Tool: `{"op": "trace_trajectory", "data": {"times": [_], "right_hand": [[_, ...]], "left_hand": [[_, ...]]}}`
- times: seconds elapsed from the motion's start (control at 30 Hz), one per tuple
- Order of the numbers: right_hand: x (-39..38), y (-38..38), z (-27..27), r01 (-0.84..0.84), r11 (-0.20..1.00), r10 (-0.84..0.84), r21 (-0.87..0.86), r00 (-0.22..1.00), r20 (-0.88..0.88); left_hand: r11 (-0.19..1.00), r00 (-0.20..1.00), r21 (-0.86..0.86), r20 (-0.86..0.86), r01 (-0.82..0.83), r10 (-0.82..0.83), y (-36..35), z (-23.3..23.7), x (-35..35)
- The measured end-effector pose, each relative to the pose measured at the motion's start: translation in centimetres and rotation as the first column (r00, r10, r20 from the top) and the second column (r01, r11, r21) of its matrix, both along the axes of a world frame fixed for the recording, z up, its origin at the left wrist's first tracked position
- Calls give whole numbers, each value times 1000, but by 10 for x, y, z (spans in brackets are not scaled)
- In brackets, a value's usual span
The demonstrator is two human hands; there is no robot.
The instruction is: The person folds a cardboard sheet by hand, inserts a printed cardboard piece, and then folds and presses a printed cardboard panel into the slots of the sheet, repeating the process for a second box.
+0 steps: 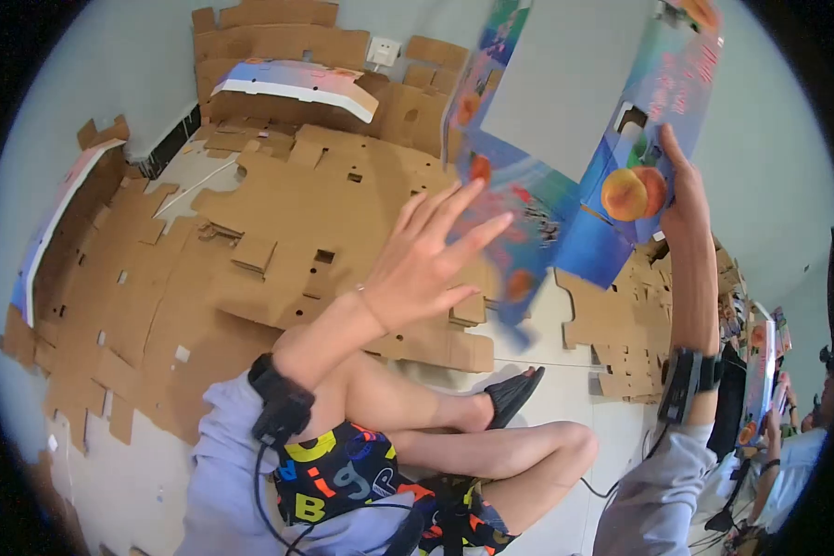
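My right hand (686,199) grips the side of a printed cardboard fruit box (653,153), raised at the upper right, its thumb along the outside. Blue and pink print with peaches covers the box, and a large pale grey area shows in its middle. A lower flap (528,213) hangs from the box, blurred at its bottom end. My left hand (426,255) is open with fingers spread, its fingertips overlapping the flap's left side in this view. Dark straps with devices circle both my wrists.
Flattened brown cardboard sheets (195,324) cover much of the floor. Printed cardboard pieces lean at the back (296,85) and far left (56,218). A wall socket (383,52) is behind. At right, another person (797,463) holds a similar printed box (760,380). Cables run near my legs.
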State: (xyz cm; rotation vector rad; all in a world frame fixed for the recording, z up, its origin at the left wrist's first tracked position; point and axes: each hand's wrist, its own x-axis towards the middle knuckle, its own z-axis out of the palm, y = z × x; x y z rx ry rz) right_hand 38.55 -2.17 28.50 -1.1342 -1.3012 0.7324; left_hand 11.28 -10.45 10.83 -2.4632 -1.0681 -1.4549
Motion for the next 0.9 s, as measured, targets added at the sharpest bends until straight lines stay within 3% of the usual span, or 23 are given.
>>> {"op": "trace_trajectory", "data": {"times": [0.07,0.1,0.17,0.2,0.23,0.33,0.43,0.6,0.67,0.73,0.77,0.83,0.87,0.9], "right_hand": [[-23,-41,14,-139,985,157,101,966,-205],[-21,-49,21,-130,982,165,140,946,-278],[-9,-71,29,-407,905,424,121,860,-283],[-4,-79,33,-464,876,483,133,828,-285],[-7,-83,34,-446,880,475,165,834,-281],[-35,-82,33,-317,918,379,237,877,-296],[-79,-86,15,-225,944,293,241,909,-298],[-122,-100,13,-432,894,448,116,872,-200],[-116,-107,20,-483,874,486,63,872,-53],[-106,-111,19,-508,858,497,80,859,123],[-97,-106,7,-463,870,409,169,869,277],[-66,-111,-11,-270,898,75,348,872,483],[-46,-114,-20,-188,868,-112,459,827,551],[-24,-115,-35,-56,897,-149,439,896,418]], "left_hand": [[997,998,48,-29,-59,60,18,6,14],[989,991,89,78,-119,113,27,10,20],[993,991,112,129,-40,26,37,20,18],[992,988,122,153,-2,-17,39,25,18],[994,994,102,100,28,-39,38,32,21],[984,949,125,272,129,-159,37,41,36],[956,775,82,568,281,-277,47,45,43],[912,681,106,632,395,-369,50,26,23],[882,525,139,758,450,-387,45,37,23],[849,210,202,917,489,-339,32,51,21],[845,161,167,946,508,-283,36,50,17],[835,58,99,986,541,-154,52,43,-2],[770,25,85,991,632,-129,59,35,-15],[697,-4,75,995,713,-102,69,23,-33]]}}
